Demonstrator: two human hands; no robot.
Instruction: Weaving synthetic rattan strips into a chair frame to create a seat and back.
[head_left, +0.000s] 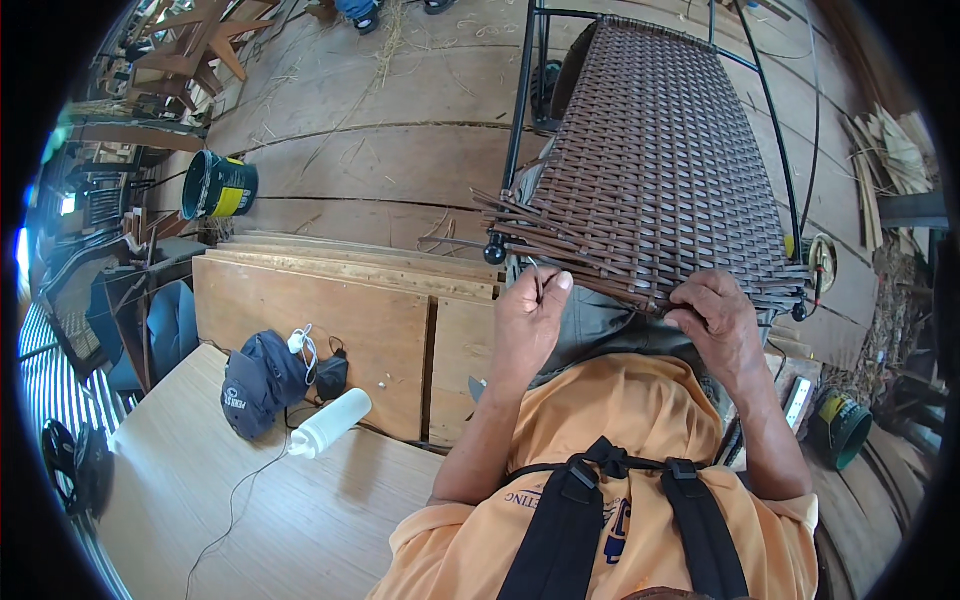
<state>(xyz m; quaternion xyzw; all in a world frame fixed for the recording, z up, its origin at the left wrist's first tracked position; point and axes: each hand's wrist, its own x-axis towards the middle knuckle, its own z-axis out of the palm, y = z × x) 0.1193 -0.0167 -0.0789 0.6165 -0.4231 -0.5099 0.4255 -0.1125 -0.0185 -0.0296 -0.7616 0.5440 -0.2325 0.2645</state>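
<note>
A brown woven wicker panel (655,150) on a black metal frame (517,110) slopes away from my lap. Loose strand ends (535,225) stick out along its near edge, most thickly at the left corner. My left hand (530,315) is closed just below that corner, thumb up, around a thin dark tool with a shiny tip (536,268); its exact kind is too small to make out. Curled fingers of my right hand (715,315) pinch the panel's near edge right of centre. The fingertips partly hide the strands there.
Wooden boards (320,290) stand on my left beside a pale tabletop (210,510). A dark cap (262,380) and a white squeeze bottle (332,422) lie there. Green buckets stand on the floor at far left (222,185) and at right (838,430). Another person's feet (366,20) show at the top.
</note>
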